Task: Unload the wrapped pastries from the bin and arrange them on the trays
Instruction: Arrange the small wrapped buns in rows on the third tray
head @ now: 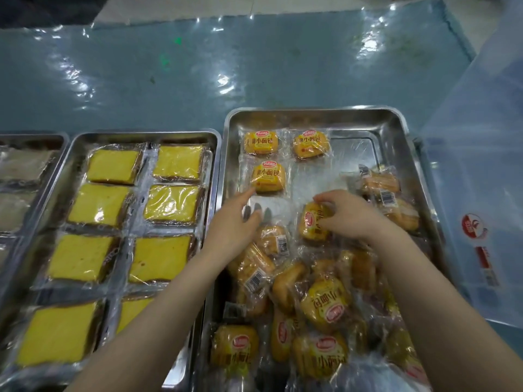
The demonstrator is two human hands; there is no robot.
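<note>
On a blue-green table [169, 80] covered with glossy, wrinkled plastic sheeting stand three steel trays side by side. At the far left, one tray [60, 142] is only partly in view, with pale wrapped pieces in it. Next, the middle tray [119, 136] holds wrapped yellow cake slices [113, 166] in two neat columns. On the right, the large tray [311, 117] has three wrapped small buns [260, 142] laid flat in its far left corner, and a loose heap of buns [322, 304] fills its near half. Beside it, at the right edge, stands a clear plastic bin [475, 165]. Reaching forward, the left hand [235, 219] has its forefinger stretched out to touch the near edge of one laid bun [267, 178], the other fingers loosely curled, holding nothing. Over the tray's middle, the right hand [345, 213] pinches a wrapped bun [314, 222] between thumb and curled fingers.
</note>
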